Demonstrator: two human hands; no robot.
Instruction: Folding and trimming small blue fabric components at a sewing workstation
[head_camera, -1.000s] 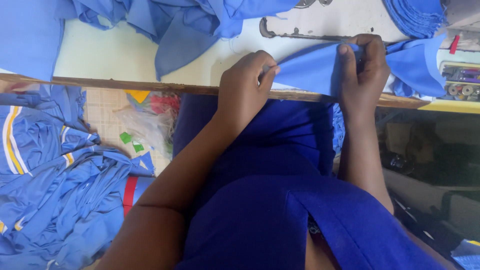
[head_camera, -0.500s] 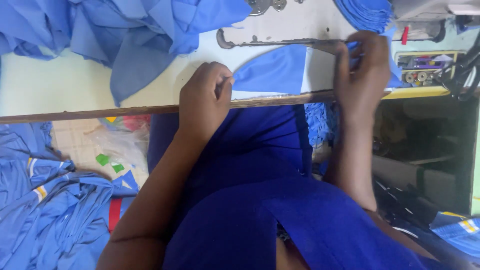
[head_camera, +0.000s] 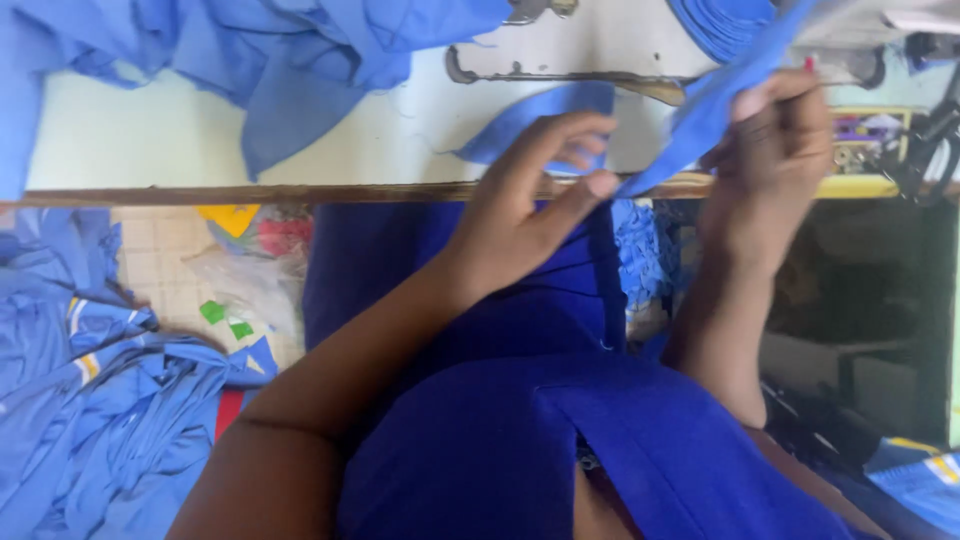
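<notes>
My right hand pinches a narrow blue fabric strip and holds it lifted above the table edge. My left hand pinches the lower end of the same strip between thumb and forefinger, its other fingers spread. A second piece of blue fabric lies flat on the pale table just behind my left hand. Both forearms reach up from my lap, which is covered in dark blue cloth.
A heap of blue garments covers the table's far left. More blue garments with yellow and white trim are piled on the floor at left. Sewing machine parts stand at right. Plastic and scraps lie under the table.
Both hands have risen off the table edge. The right hand has lifted the blue strip, and the left hand has opened from a flat press into a pinch on its lower end.
</notes>
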